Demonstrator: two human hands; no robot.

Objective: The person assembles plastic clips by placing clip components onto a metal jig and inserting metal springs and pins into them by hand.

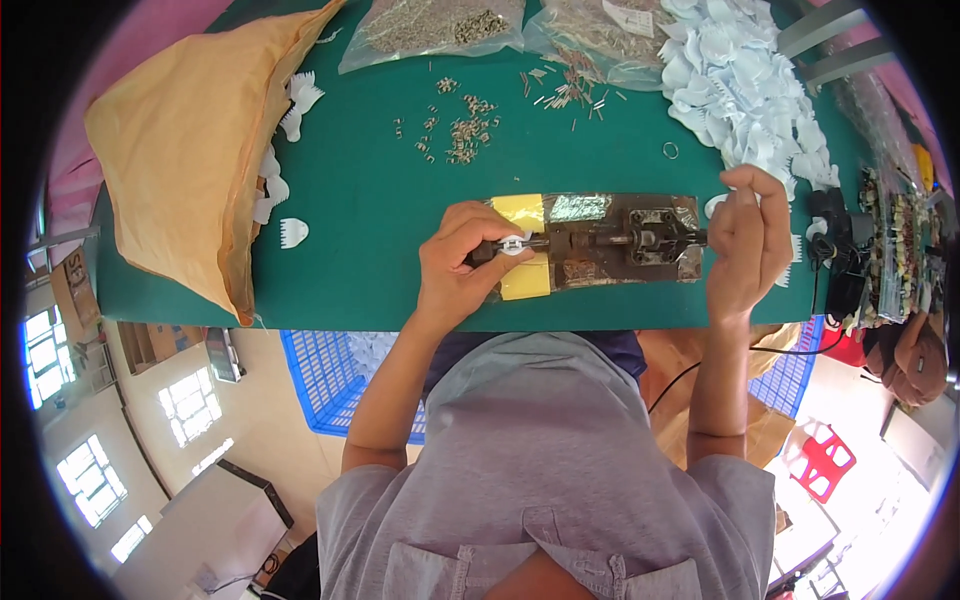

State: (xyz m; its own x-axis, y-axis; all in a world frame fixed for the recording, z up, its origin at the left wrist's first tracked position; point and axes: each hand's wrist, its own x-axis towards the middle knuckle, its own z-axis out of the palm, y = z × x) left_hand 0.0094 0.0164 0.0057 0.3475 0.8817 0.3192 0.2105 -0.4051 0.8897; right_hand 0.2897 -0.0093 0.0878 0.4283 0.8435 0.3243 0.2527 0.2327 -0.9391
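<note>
A metal push-clamp jig on a dark base plate lies across the front of the green table. At its left end, my left hand pinches a small white plastic piece between thumb and fingers, against the tip of the jig's rod. My right hand is beside the jig's right end, fingers curled in; what they hold, if anything, is hidden. Part of another white piece shows by its fingertips. Yellow tape covers the left part of the base plate.
White toothed plastic pieces are heaped at the far right. Small metal clips and pins lie scattered mid-table, below clear bags of metal parts. A brown sack stands left. Black device at right; blue crate below the table.
</note>
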